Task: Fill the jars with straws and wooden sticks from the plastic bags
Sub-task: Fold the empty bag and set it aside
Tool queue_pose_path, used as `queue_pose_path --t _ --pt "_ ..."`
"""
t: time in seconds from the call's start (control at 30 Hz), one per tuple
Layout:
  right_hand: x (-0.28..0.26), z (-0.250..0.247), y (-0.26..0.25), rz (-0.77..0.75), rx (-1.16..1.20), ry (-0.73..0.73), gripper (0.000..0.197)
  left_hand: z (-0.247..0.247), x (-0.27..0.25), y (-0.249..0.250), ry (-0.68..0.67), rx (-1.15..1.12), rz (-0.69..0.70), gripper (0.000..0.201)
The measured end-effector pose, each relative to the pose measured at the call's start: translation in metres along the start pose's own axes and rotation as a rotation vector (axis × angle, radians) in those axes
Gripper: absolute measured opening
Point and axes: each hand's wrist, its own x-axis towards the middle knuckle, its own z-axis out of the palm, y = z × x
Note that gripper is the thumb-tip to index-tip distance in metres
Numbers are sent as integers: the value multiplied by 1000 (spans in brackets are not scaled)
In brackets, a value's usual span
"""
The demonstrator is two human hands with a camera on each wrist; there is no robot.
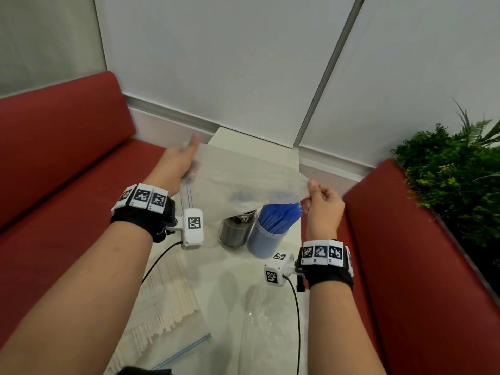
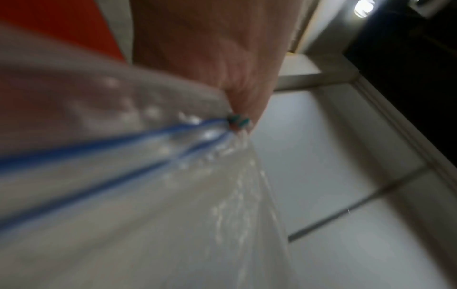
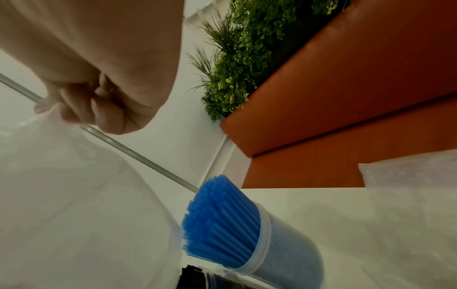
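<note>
Above the jar (image 1: 263,239) of blue straws (image 1: 280,215), w/ L hand (image 1: 176,169) at 10 o'clock & R hand (image 1: 323,209) at 3, both pinch a clear bag (image 1: 243,177).

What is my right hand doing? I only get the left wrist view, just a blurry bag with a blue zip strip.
Observer: The right hand pinches the other corner of the same clear bag, which the left hand holds up at its own end.
Operator: What sits under it?
Observer: Two jars stand on the table: a clear jar packed with blue straws, and a dark jar beside it, partly behind the bag.
Operator: Anything left to load?
Observer: A second bag of pale sticks lies flat on the table near the left forearm.
</note>
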Motion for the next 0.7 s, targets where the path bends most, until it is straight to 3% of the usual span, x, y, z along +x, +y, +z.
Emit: queue_pose_path --t 0.1,0.17,0.23,0.33,0.43,0.57,0.7 --pt "7 0 -7 5 69 82 22 -8 -4 -4 -515 -172 -125 85" --pt "12 -2 -11 2 66 114 31 -12 -8 -11 -754 -81 -134 63" --pt "14 -4 -16 -17 -30 174 40 -8 -13 -13 -854 107 -67 45" --pt "11 -9 -21 -143 -250 333 44 0 -14 -4 -698 71 4 30" --pt "0 -11 -21 -277 -260 401 43 8 -15 13 -478 77 177 30" --pt "-11 -11 -17 -316 -360 295 45 20 -20 29 -120 368 548 36" --pt "-17 -20 -14 -244 -389 153 54 33 -29 32 -38 315 647 41"
